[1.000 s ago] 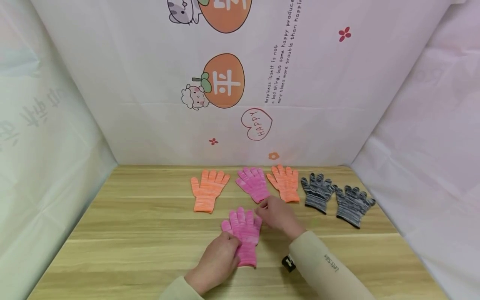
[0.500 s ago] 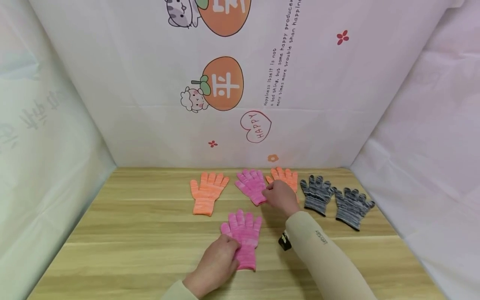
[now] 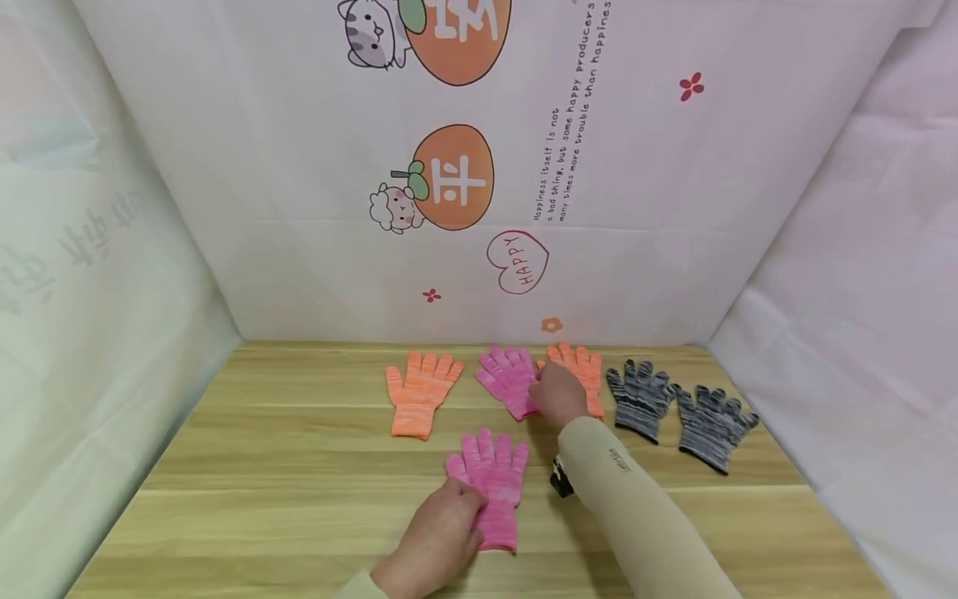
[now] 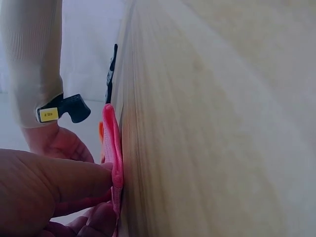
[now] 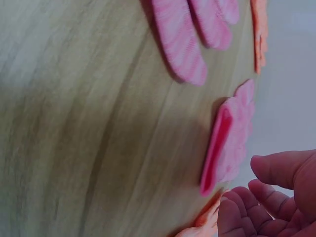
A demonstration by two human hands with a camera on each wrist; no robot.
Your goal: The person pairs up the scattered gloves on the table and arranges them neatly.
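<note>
One pink glove (image 3: 496, 487) lies flat near the front middle of the table, fingers pointing away. My left hand (image 3: 437, 532) pinches its left edge by the cuff; the left wrist view shows the thumb (image 4: 81, 177) against the pink knit. Farther back, a second pink glove (image 3: 509, 378) lies tilted, its cuff opening (image 5: 217, 153) facing the right wrist camera. Beside that cuff hovers my right hand (image 3: 560, 395), thumb and loosely bent fingers apart with nothing between them. It partly covers an orange glove (image 3: 587, 366) in the head view.
Another orange glove (image 3: 419, 399) lies to the left in the back row. Two grey-and-black gloves (image 3: 641, 399) lie at the back right, almost touching. White printed sheets (image 3: 636, 274) enclose the wooden table (image 3: 284, 474) at the back and sides.
My right hand has moved from the near pink glove's fingertips up and away to the far pink glove's cuff, in front of the orange glove. The left hand has stayed on the near glove.
</note>
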